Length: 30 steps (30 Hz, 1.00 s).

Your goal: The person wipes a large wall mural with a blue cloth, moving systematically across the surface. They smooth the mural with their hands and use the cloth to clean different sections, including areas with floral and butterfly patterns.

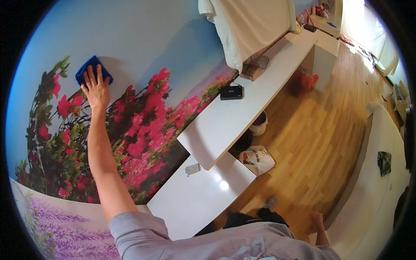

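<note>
My left hand (97, 92) presses a folded blue cloth (92, 61) flat against the wall mural (146, 42), fingers spread over it. Painted red flowers and green leaves cover the wall below and right of the cloth. Down by my side, my right hand (317, 221) hangs over the wood floor near the covered sofa (364, 201). It is small and partly blurred, and whether its fingers are closed is unclear. Nothing shows in it.
A white two-level cabinet (211, 130) runs along the wall, bearing a black box (231, 93) and a small grey object (193, 169). Beyond stands something draped in cream cloth (256, 26). A bin (259, 125) and a plastic bag (260, 161) stand on the wood floor (312, 146).
</note>
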Available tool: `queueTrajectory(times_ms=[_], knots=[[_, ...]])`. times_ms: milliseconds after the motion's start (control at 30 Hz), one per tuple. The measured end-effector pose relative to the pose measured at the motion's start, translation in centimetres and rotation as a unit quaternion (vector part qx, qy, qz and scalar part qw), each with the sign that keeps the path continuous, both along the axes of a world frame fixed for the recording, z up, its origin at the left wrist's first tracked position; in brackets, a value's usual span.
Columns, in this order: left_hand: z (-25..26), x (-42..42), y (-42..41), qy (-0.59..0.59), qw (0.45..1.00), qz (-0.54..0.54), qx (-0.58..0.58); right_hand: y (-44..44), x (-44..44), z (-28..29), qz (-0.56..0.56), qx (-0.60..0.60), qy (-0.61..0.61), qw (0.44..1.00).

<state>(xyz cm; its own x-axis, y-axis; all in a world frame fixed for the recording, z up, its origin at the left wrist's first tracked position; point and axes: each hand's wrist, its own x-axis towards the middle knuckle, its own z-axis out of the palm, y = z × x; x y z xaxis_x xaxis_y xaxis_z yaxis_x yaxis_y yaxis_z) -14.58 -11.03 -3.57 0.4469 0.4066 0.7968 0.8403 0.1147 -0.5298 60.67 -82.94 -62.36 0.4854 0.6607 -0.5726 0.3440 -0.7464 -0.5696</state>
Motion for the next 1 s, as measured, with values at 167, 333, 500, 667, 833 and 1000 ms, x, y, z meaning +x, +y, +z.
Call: queueTrajectory(times_ms=[167, 333, 500, 667, 833, 1000], knots=[[-0.8, 1.4, 0.4, -0.006, 0.998, 0.062, -0.026, 6.2, -0.4, 0.2, -0.039, 0.119, 0.115, 0.985], [-3.1, 4.8, 0.9, 0.074, 0.987, 0.127, -0.065, 5.4, 0.7, -6.9, 0.005, 0.011, 0.168, 0.986], [-8.1, 10.1, 2.6, 0.043, 0.982, 0.173, -0.057, 6.9, 0.2, -5.1, 0.152, -0.145, 0.058, 0.976], [-8.5, 14.2, 5.9, 0.009, 0.999, 0.010, -0.040, 21.2, 4.8, -5.0, 0.534, -0.025, -0.147, 0.832], [-7.6, 14.3, 6.9, -0.078, 0.984, -0.162, 0.001, 50.2, -3.1, 16.1, 0.323, 0.068, -0.119, 0.936], [-8.8, 14.7, 10.0, -0.094, 0.990, -0.081, 0.069, 72.7, -11.2, 31.4, 0.461, 0.477, -0.150, 0.733]])
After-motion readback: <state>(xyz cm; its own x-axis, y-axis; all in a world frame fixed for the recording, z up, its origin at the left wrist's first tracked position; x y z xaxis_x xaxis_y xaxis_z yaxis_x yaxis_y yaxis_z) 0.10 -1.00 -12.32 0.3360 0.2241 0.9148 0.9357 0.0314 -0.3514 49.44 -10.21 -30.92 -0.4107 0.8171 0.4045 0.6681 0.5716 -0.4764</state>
